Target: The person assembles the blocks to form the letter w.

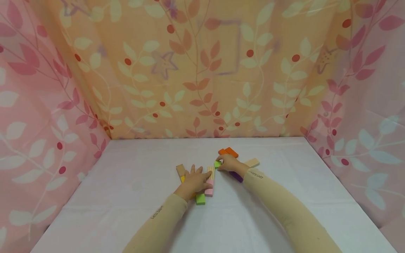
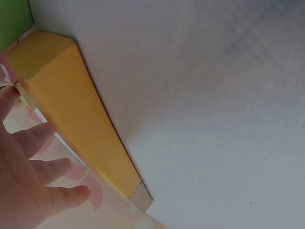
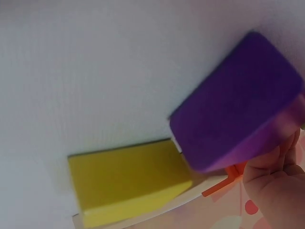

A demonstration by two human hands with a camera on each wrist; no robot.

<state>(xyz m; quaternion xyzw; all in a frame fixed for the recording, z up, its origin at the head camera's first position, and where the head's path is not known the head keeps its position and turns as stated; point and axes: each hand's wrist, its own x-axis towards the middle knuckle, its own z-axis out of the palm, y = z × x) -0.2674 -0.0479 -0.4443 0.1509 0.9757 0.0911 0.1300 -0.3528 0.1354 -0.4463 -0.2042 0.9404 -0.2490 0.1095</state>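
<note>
My left hand [image 1: 194,181] lies spread with straight fingers over a cluster of wooden blocks. Its thumb side touches a pink block [image 1: 209,192] and a striped block [image 1: 210,172] lined up end to end. A green block [image 1: 200,199] sticks out below the palm. A long yellow block [image 2: 90,114] lies beside this hand, with a tan block [image 1: 180,170] beyond its end. With curled fingers, my right hand [image 1: 231,164] pinches a small light green block [image 1: 217,164] at the table surface. Under its wrist lies a purple block [image 3: 233,105], meeting another yellow block [image 3: 128,176].
Two orange blocks [image 1: 232,152] lie just behind my right hand. A pale wooden block [image 1: 252,162] lies to the right of that wrist. The white-covered table [image 1: 126,218] is walled by patterned curtains [image 1: 202,70] at the back and both sides.
</note>
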